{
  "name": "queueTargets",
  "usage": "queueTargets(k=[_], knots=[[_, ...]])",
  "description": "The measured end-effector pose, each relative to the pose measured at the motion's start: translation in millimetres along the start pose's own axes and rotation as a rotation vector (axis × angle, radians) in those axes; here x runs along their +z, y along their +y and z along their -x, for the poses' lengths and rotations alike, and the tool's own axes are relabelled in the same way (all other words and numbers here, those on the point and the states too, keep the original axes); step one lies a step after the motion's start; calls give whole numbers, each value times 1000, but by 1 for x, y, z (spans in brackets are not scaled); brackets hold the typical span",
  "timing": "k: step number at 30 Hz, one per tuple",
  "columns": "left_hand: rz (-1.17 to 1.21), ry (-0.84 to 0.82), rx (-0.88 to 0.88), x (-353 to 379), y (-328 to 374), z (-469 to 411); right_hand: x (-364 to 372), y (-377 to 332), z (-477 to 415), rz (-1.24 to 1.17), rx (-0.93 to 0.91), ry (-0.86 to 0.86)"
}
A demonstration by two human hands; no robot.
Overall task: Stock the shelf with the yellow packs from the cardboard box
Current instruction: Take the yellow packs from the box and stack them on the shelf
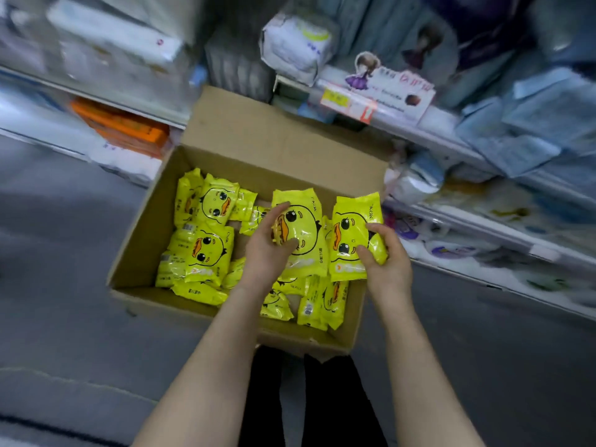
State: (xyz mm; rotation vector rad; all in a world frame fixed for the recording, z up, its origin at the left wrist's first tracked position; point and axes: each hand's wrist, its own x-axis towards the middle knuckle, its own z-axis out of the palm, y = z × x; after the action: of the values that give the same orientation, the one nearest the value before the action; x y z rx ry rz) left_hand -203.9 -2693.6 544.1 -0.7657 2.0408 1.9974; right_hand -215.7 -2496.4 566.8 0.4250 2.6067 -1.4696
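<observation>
Beside stocked shelves (451, 132), left hand (267, 253) and right hand (388, 266) clamp fingers on yellow packs (309, 233) over the cardboard box (142, 237).

Left hand (268, 251) and right hand (387, 264) reach forward, fingers curled.

over the open cardboard box (154, 217) on the floor, the left hand (269, 250) grips one yellow duck pack (304, 233), the right hand (387, 262) another pack (350, 240); more lie loose inside, shelves (483, 150) behind.

Packs (206, 253) in cardboard box (138, 250) on floor (64, 285); shelf (483, 221) right of box.
</observation>
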Motion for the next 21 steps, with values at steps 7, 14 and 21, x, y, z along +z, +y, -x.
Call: queueTargets(k=[7,14,21], knots=[[-38,-125,169,34,68,43,-82,-27,24,-51,-87,143],[-66,-234,259,103,119,76,-177,-21,41,-130,-157,283],[-75,-366,383,210,148,129,-291,4,54,-200,-185,416]])
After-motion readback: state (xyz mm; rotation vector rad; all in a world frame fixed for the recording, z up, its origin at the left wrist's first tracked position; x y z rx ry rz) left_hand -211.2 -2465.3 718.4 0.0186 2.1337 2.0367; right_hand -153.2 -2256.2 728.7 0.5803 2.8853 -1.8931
